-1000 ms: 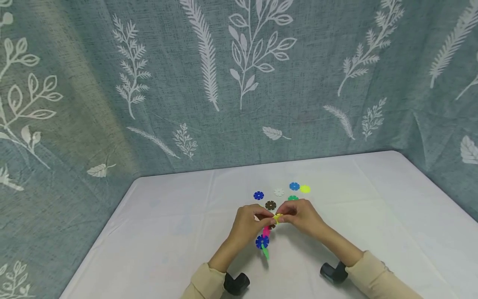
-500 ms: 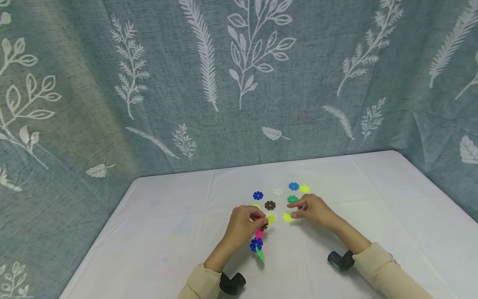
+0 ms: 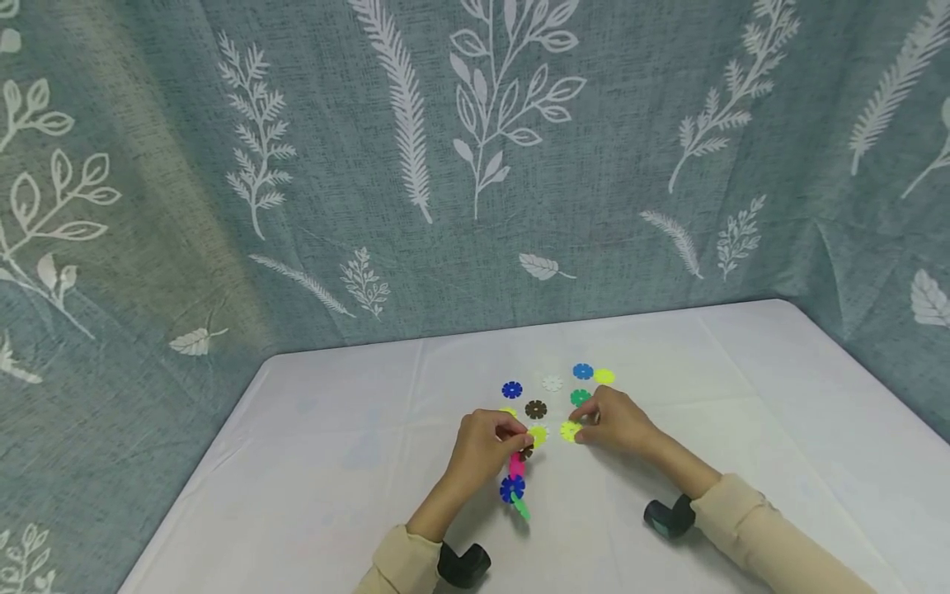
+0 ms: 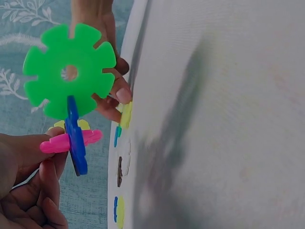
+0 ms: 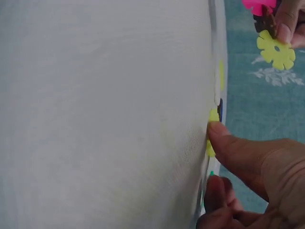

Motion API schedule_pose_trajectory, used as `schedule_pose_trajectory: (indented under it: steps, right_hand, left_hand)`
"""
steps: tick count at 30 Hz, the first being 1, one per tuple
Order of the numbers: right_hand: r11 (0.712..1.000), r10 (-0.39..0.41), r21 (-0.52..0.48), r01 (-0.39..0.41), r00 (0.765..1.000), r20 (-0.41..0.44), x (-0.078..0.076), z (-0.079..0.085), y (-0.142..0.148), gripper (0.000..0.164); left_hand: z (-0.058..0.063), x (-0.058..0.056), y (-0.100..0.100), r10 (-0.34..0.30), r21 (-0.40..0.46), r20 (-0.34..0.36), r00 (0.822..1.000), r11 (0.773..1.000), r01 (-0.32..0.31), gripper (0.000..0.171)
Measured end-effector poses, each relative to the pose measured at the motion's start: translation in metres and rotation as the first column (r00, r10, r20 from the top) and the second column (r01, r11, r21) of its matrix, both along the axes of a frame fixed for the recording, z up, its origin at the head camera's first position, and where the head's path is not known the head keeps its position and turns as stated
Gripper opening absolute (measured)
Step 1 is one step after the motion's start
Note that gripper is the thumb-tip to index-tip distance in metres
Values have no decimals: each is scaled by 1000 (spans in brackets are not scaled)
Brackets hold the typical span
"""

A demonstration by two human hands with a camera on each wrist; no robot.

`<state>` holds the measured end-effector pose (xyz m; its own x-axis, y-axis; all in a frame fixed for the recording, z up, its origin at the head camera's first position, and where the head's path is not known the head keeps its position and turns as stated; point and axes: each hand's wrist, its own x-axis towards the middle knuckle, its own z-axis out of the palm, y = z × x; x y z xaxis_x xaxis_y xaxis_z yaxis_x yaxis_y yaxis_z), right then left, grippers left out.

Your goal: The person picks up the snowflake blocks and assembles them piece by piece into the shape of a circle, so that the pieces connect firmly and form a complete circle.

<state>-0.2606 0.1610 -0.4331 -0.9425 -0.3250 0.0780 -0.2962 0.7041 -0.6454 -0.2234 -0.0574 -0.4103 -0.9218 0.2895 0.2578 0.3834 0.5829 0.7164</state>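
Note:
My left hand [image 3: 482, 450] pinches a yellow snowflake disc [image 3: 538, 436], the top piece of a short chain of slotted plastic discs. Below it hang a brown disc [image 5: 265, 23], a pink disc [image 3: 517, 466], a blue disc [image 3: 512, 488] and a green disc [image 4: 90, 52], which points down and tilts away at the bottom. My right hand [image 3: 616, 421] is at another yellow disc [image 3: 567, 431] on the table. Its thumb [image 5: 224, 136] touches this disc, while the fingers are bent, with a gap between thumb and fingertips in the right wrist view.
Beyond the hands, loose discs lie on the white table [image 3: 356, 470]: dark blue [image 3: 512, 389], brown [image 3: 536, 409], white [image 3: 552, 384], light blue [image 3: 583, 371], yellow [image 3: 604, 376] and green [image 3: 580, 398]. A patterned curtain [image 3: 475, 247] hangs behind. Each wrist carries a black device [image 3: 466, 566].
The hands, together at a yellow disc one second ago, have moved apart. The chain stays in my left hand. My right thumb and index finger have since drawn closer together at the other yellow disc.

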Motion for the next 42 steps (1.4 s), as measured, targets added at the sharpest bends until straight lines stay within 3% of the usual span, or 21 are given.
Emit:
schedule_pose_trajectory:
  steps: [6, 9, 11, 15, 19, 26, 31, 33, 34, 36, 39, 42]
  right_hand:
    - [1000, 25, 3, -25, 998, -56, 1, 5, -5, 20]
    - [995, 55, -80, -58, 998, -36, 3, 7, -6, 13]
    - [982, 63, -178, -57, 998, 29, 5, 10, -8, 7]
    - [930, 46, -365, 36, 976, 214, 10, 19, -12, 16]
    - [902, -5, -408, 141, 949, 316, 14, 27, -18, 20]
    - [858, -33, -463, 223, 923, 383, 22, 32, -25, 20]
    - [815, -57, -507, 280, 910, 411, 27, 29, -32, 20]
    - [806, -52, -520, 284, 908, 415, 29, 28, -35, 21]
    - [802, -49, -526, 282, 909, 413, 30, 27, -36, 22]
    - [804, -38, -533, 264, 917, 396, 30, 26, -37, 21]
    - [828, -6, -523, 202, 936, 351, 28, 26, -36, 20]
    - [844, 40, -516, 144, 944, 329, 26, 25, -35, 20]
  left_hand:
    - [1, 1, -1, -9, -5, -24, 1000, 1000, 9, 4]
    - [1, 2, -1, -12, -12, -28, 1000, 1000, 11, 4]
    - [1, 2, -1, -17, -16, -29, 999, 1000, 17, 4]
    - [2, 4, 0, -27, -20, -37, 999, 999, 27, 5]
    - [3, 6, 2, -48, -21, -62, 997, 999, 47, 4]
    - [4, 12, 6, -41, -24, -166, 985, 999, 37, 4]
    - [1, 16, 7, 6, -34, -303, 953, 999, -17, 6]
    - [0, 17, 7, 16, -39, -326, 945, 999, -30, 7]
    - [0, 18, 6, 15, -44, -323, 946, 999, -31, 7]
    - [1, 18, 4, -4, -45, -262, 965, 999, -9, 6]
    - [5, 15, -1, -51, -9, -89, 995, 999, 51, 6]
    - [8, 9, -8, -63, 60, 76, 995, 996, 59, 13]
